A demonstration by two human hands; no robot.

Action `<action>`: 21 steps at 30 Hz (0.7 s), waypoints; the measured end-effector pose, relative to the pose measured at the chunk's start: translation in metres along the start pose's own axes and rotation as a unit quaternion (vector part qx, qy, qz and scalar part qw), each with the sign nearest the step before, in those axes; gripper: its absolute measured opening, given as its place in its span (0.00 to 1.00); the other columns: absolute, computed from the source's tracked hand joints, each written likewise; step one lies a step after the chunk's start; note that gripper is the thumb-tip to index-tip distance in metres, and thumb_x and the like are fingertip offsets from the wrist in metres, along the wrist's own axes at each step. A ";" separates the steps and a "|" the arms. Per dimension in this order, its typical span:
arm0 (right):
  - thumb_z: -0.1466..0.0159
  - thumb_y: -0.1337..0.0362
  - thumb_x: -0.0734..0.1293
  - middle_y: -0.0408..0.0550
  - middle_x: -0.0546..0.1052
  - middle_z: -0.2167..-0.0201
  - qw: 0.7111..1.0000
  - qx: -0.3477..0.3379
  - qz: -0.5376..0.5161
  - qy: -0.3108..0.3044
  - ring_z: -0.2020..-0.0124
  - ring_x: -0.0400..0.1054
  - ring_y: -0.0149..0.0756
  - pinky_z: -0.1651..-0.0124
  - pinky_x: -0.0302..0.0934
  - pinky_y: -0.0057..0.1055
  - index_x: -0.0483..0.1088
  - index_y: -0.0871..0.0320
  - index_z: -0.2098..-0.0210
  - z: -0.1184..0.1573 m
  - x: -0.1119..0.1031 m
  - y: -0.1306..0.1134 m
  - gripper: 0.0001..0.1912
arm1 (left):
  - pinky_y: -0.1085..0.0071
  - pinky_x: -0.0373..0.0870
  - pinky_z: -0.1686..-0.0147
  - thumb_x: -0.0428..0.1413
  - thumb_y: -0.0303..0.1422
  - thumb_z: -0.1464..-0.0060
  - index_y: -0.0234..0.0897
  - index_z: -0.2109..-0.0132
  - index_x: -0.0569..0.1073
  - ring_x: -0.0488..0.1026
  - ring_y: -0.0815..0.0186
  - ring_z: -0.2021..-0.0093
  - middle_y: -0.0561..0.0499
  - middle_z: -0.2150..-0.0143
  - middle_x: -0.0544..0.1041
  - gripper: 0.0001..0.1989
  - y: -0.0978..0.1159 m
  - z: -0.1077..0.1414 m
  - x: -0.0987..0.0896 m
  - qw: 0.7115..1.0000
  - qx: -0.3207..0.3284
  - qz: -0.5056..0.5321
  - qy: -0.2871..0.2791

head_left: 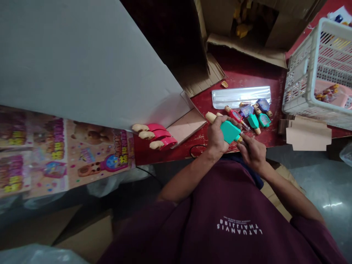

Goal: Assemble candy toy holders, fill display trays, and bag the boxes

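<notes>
My left hand (216, 136) is closed around a teal-green plastic toy (230, 132) with a beige handle pointing up and left. At the toy's lower right end, my right hand (252, 149) pinches a small yellowish tube-like piece (240, 139) that touches the toy; its far part is hidden by the fingers. Just beyond my hands lie several similar toys: a red one (234, 114), a green one (252, 121), another green one (264, 120) and a purple one (263, 105). Behind them is a stack of clear plastic bags (228, 98).
Pink toys (159, 134) with beige handles lie left on the red table (148, 156), beside a large grey-white panel (82, 62) and printed cartons (99, 154). An open cardboard box (247, 51) stands behind; a white plastic crate (302, 77) and folded cardboard (308, 134) are right.
</notes>
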State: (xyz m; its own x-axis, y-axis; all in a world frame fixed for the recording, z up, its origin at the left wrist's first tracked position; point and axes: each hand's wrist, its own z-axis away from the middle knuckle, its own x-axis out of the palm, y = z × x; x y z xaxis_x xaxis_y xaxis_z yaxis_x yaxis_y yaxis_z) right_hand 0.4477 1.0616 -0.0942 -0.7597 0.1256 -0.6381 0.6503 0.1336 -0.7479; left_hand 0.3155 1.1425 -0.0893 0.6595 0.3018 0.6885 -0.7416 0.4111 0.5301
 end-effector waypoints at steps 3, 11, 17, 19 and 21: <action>0.32 0.41 0.65 0.39 0.64 0.81 0.938 0.232 -0.253 -0.055 0.82 0.52 0.26 0.79 0.51 0.27 0.74 0.57 0.64 0.001 -0.001 -0.019 0.24 | 0.65 0.78 0.65 0.61 0.43 0.51 0.37 0.72 0.69 0.80 0.63 0.74 0.54 0.77 0.75 0.15 0.003 0.002 0.002 1.000 -0.004 -0.009 -0.028; 0.35 0.40 0.66 0.52 0.78 0.69 0.987 0.133 -0.085 -0.015 0.72 0.68 0.36 0.69 0.64 0.33 0.75 0.57 0.56 0.001 0.012 -0.006 0.26 | 0.67 0.77 0.66 0.59 0.40 0.55 0.37 0.72 0.71 0.81 0.61 0.71 0.53 0.77 0.76 0.10 0.004 -0.009 -0.003 0.999 -0.014 -0.036 -0.012; 0.33 0.43 0.67 0.42 0.68 0.78 0.961 0.179 -0.212 -0.017 0.78 0.58 0.29 0.74 0.57 0.29 0.76 0.57 0.60 0.006 0.014 -0.005 0.22 | 0.67 0.77 0.65 0.61 0.40 0.57 0.37 0.73 0.71 0.81 0.61 0.71 0.53 0.77 0.76 0.11 -0.002 -0.008 -0.002 0.999 -0.018 -0.028 -0.027; 0.35 0.41 0.68 0.36 0.60 0.82 0.864 0.315 -0.384 -0.088 0.83 0.47 0.24 0.80 0.45 0.24 0.74 0.58 0.64 0.003 0.011 -0.011 0.24 | 0.67 0.77 0.66 0.62 0.40 0.57 0.37 0.73 0.71 0.80 0.62 0.71 0.52 0.76 0.77 0.12 -0.001 -0.008 -0.004 0.999 -0.022 -0.032 -0.030; 0.38 0.41 0.71 0.32 0.57 0.83 0.749 0.395 -0.507 -0.160 0.84 0.38 0.21 0.83 0.37 0.22 0.72 0.59 0.65 -0.002 0.009 -0.012 0.25 | 0.68 0.76 0.68 0.64 0.42 0.56 0.37 0.72 0.71 0.80 0.62 0.71 0.51 0.76 0.77 0.14 0.002 -0.007 -0.008 0.998 -0.021 -0.045 -0.033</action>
State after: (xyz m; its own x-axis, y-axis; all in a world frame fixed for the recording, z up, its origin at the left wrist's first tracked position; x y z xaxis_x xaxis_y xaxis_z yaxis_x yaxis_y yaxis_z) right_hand 0.4328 1.0633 -0.0902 -0.9052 0.0949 0.4144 -0.3748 -0.6380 -0.6727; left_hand 0.3096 1.1474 -0.0973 0.7125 0.2058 0.6707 -0.6733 0.4695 0.5712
